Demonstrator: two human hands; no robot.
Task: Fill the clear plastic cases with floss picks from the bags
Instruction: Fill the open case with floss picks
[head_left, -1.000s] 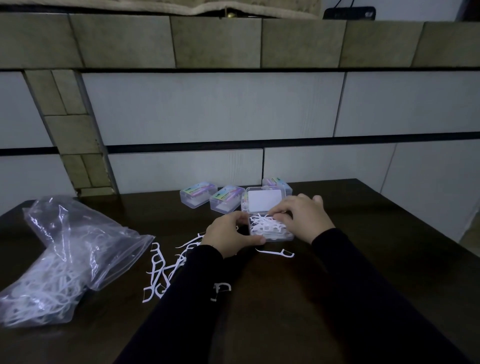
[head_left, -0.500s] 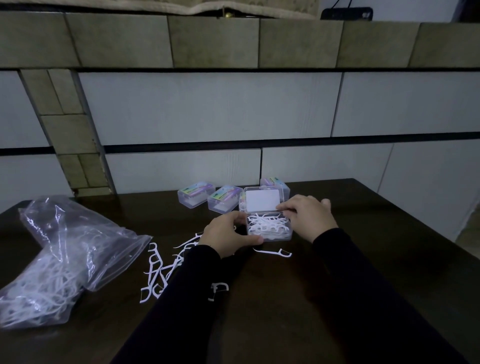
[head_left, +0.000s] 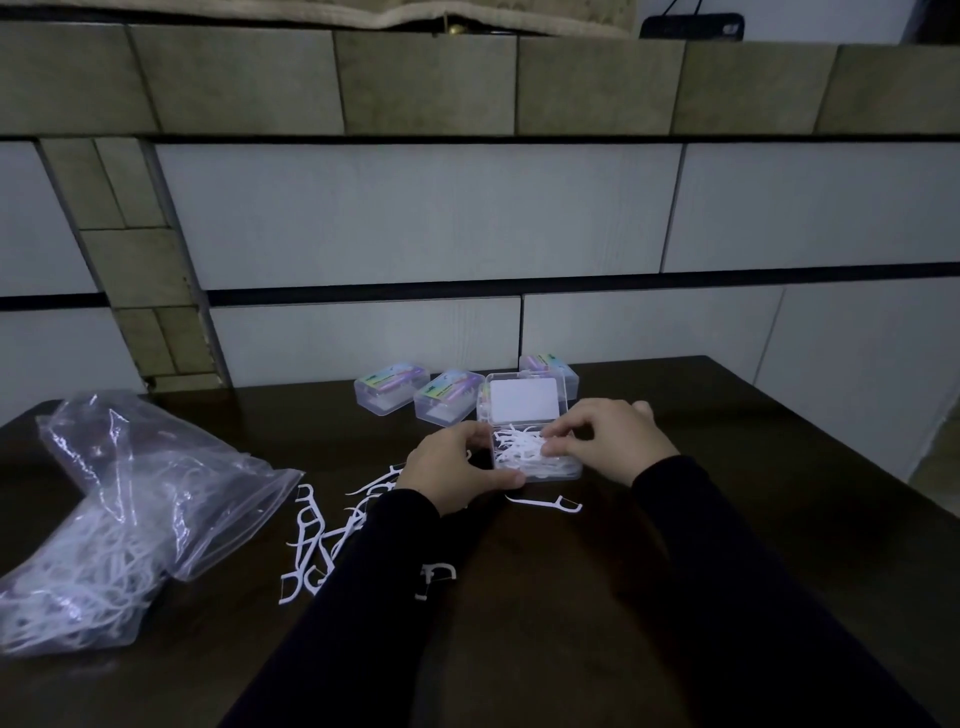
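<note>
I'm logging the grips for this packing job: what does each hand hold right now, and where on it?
The left hand grips the open clear case by its near-left corner, thumb along the front edge. The right hand pinches floss picks inside it.

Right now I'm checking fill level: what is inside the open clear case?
The open clear case holds a loose heap of white floss picks. The right hand covers its right part; the bottom is hidden.

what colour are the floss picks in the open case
White: the floss picks heaped in the open clear case show best in the head view.
</note>
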